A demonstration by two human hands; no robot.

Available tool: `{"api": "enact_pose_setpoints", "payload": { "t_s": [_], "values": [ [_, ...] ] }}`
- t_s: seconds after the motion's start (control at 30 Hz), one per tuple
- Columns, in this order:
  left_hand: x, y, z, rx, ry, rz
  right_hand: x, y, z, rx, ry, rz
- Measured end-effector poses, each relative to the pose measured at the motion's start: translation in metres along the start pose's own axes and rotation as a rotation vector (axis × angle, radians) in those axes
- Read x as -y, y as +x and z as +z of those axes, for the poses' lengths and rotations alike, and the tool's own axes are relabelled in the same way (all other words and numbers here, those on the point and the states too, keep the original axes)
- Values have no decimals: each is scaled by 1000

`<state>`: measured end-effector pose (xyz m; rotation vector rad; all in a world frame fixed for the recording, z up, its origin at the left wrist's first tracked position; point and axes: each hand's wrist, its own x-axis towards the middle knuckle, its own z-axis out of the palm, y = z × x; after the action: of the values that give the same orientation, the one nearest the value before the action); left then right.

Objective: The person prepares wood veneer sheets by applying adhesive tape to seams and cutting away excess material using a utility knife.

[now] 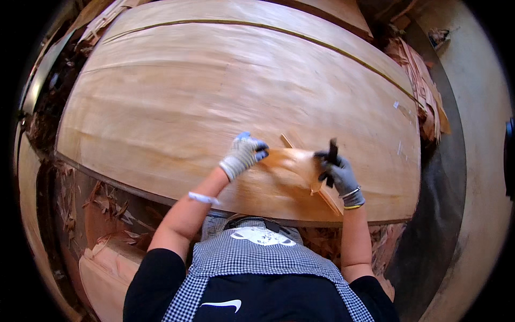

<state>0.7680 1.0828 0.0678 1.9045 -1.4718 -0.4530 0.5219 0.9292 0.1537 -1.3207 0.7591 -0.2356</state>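
Note:
In a pale knit glove with blue fingertips, my left hand pinches the left end of a small, curved piece of wood veneer. My right hand, gloved in grey, is closed round a dark hand tool, too blurred to tell its kind. Its fingers are at the right end of the veneer piece; whether they grip it too, I cannot tell. Beneath both hands spreads a large, light veneer sheet with a wavy surface. A narrow wooden strip lies slanted on it, partly covered by the small piece.
A dark gap crosses the far part of the sheet surface. Torn veneer scraps heap up beyond the right edge. More scraps lie below the near left edge, beside stacked veneer pieces. Dark floor runs along the right.

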Motion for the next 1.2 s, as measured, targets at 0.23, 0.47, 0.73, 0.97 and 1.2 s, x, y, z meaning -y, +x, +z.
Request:
{"api": "enact_pose_setpoints", "payload": {
  "t_s": [0.23, 0.47, 0.73, 0.97, 1.2],
  "values": [
    [70, 41, -85, 297, -303, -426, -81, -41, -23, -886, -808, -244],
    [141, 18, -115, 471, -88, -393, -165, -84, 23, -853, -963, 335],
    [150, -28, -83, 546, -237, -371, -156, -60, 3, -946, -1133, 396],
    [83, -49, -60, 583, -525, -458, -162, -30, -30, -734, -1227, 225],
    [11, -13, -12, 419, -889, -450, -147, -57, -36, -817, -1036, 177]
  ]
}}
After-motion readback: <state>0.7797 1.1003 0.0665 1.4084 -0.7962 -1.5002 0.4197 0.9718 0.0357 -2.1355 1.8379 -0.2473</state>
